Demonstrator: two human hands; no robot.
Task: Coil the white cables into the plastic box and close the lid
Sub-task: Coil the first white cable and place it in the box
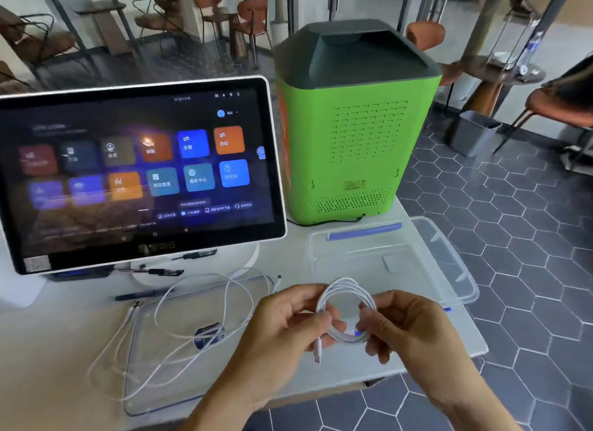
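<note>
Currently the left hand (282, 321) and right hand (407, 328) both gripped one coiled white cable (348, 305), held in the air just in front of the plastic box (449, 260). Each hand pinched an opposite side of the loop, probably so the turns stayed stacked and did not spring apart. One connector end (317, 350) hung free below the left fingers; judged the coil nearly finished, with only this tail left to tuck.

Box stood open and looked empty, near the right edge of the white table (433, 350), just behind the hands, so the drop-in would be short. A blue strip (364, 231) lay along its far rim, likely a latch.

Lid (154, 366) lay flat on the table to the left, with a second white cable (192, 318) sprawled loose over it, uncoiled. That cable would have to come off before the lid could go on.

Touchscreen monitor (141, 170) and green machine (356, 135) stood behind, clear of the work.

Task judged at an early stage: nothing boxed yet
</note>
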